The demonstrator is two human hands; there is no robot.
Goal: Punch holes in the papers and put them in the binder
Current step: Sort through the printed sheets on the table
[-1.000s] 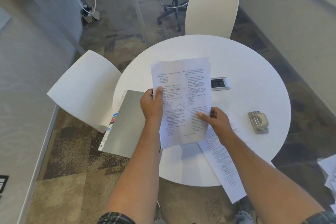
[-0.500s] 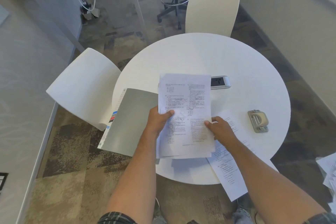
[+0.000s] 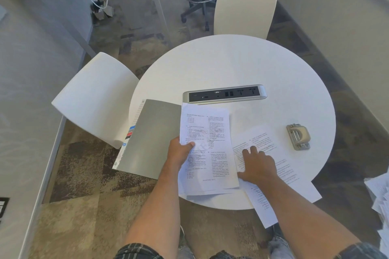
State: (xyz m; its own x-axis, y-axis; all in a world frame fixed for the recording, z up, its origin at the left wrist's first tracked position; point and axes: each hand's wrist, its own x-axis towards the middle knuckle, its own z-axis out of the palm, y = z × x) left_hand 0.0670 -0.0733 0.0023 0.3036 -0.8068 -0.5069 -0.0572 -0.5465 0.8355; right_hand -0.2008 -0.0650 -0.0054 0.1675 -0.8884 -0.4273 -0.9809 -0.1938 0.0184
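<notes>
Round white table, two white chairs, patterned carpet

Round white table seen from above. Left hand pinched the left edge of a printed paper stack lying flat near the front edge, thumb on top. Right hand rested flat, fingers spread, on a loose printed sheet just right of the stack; that sheet overhung the table edge. Grey binder lay left, touching the stack. Hole punch sat right, apart. Power strip behind the papers. Two white chairs at the table.
</notes>
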